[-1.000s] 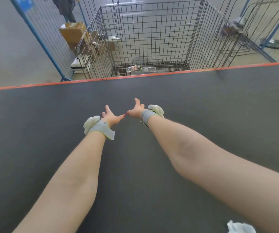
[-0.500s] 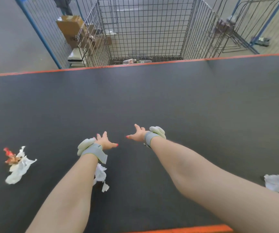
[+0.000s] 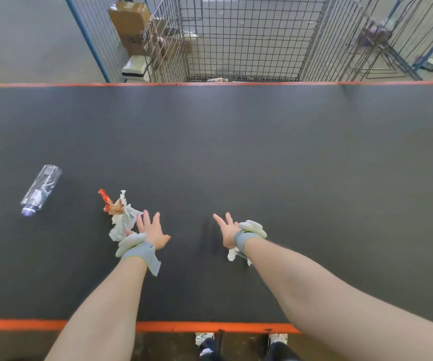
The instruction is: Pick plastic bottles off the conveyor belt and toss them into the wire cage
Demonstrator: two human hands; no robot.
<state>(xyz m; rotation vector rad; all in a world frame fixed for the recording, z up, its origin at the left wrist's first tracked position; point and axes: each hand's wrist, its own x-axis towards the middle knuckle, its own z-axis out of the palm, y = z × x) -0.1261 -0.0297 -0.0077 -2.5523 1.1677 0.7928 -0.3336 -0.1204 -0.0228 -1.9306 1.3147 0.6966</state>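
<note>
Could snag paper scrap (image 3: pixel 122 216) instead of bottle (image 3: pixel 40 190) lying well beyond wide, empty left grip (image 3: pixel 153 231); right grip (image 3: pixel 226 230) wide too.

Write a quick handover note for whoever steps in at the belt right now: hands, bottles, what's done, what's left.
Hands: left hand and right hand are both open and empty, held over the belt.
Things: one clear bottle lies on its side on the belt, left of the left hand and apart from it. Crumpled paper lies just beside the left hand. The cage stands across the belt.
Done: a pale item lies on the cage floor; can't tell what it is.
Left: grab the bottle, probably with the left hand, and toss it in the cage; leave the paper.
</note>
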